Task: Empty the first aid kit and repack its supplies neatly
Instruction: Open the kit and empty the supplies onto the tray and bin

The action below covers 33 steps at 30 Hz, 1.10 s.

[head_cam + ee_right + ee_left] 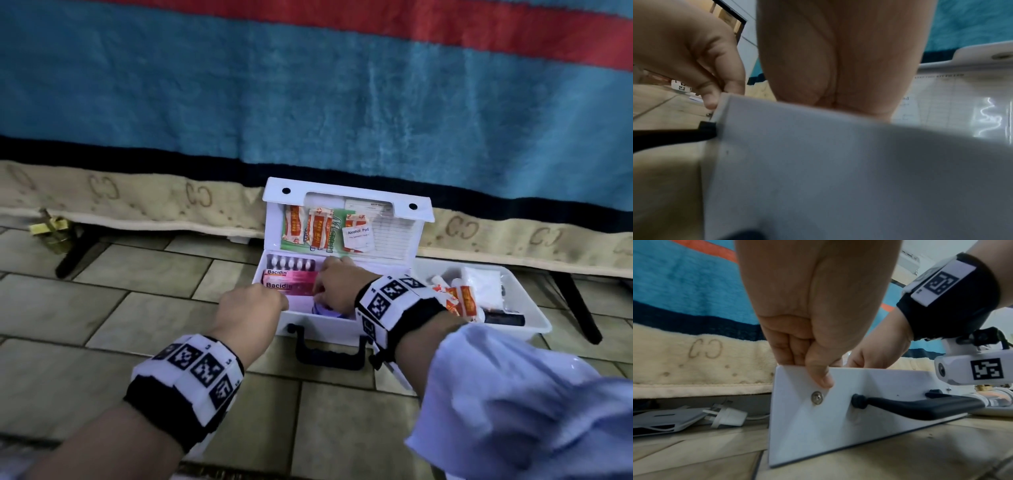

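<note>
The white first aid kit (318, 325) stands open on the tiled floor, its lid (342, 192) upright and holding orange sachets and an alcohol pad (358, 238). Inside lie pink Bacidin boxes (287, 279) and a blister strip (291, 263). My left hand (253, 308) pinches the kit's front wall (818, 426) near its left corner, thumb (818, 374) outside. My right hand (337, 284) reaches down into the kit over a purple-and-white item (323, 310). Its fingers are hidden behind the wall (818, 162) in the right wrist view.
A white tray (534, 318) with bandage rolls, sachets and a dark tube sits right of the kit. The kit's black handle (329, 356) points toward me. A blanket-draped bed (308, 102) with black legs stands behind. A white plug (725, 417) lies under it.
</note>
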Each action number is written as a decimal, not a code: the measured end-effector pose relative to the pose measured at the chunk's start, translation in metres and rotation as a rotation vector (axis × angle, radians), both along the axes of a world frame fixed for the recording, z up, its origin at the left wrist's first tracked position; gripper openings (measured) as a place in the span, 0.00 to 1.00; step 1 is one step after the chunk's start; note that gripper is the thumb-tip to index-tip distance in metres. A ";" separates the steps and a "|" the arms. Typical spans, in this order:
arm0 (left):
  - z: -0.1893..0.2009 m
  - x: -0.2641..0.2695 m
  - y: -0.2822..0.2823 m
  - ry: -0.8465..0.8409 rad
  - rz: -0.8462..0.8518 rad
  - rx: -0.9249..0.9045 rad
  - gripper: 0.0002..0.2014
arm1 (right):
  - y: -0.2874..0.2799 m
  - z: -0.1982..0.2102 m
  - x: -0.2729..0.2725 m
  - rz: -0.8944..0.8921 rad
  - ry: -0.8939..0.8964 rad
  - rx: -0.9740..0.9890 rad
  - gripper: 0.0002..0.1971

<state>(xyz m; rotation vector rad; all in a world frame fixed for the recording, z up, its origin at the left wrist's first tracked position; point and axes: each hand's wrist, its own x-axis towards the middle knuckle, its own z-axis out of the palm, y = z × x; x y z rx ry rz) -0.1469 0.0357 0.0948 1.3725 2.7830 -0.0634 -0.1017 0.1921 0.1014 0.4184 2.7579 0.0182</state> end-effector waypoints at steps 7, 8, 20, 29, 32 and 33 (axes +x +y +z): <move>0.000 0.001 0.000 0.011 -0.007 0.001 0.23 | -0.001 0.004 0.002 -0.038 0.200 -0.143 0.11; 0.000 0.000 0.000 0.013 -0.005 -0.008 0.22 | 0.000 0.006 0.003 -0.046 0.273 -0.166 0.11; -0.006 0.001 0.003 0.086 0.015 -0.039 0.16 | 0.051 0.076 0.137 -0.325 0.703 -0.247 0.23; -0.001 0.001 0.018 -0.121 0.050 0.145 0.11 | 0.069 0.056 0.274 -0.857 0.531 -0.075 0.05; -0.003 0.007 0.023 -0.172 0.046 0.198 0.12 | 0.065 0.044 0.288 -0.981 0.389 -0.062 0.05; -0.004 0.008 0.024 -0.170 0.058 0.192 0.12 | 0.065 0.039 0.289 -0.987 0.347 -0.056 0.06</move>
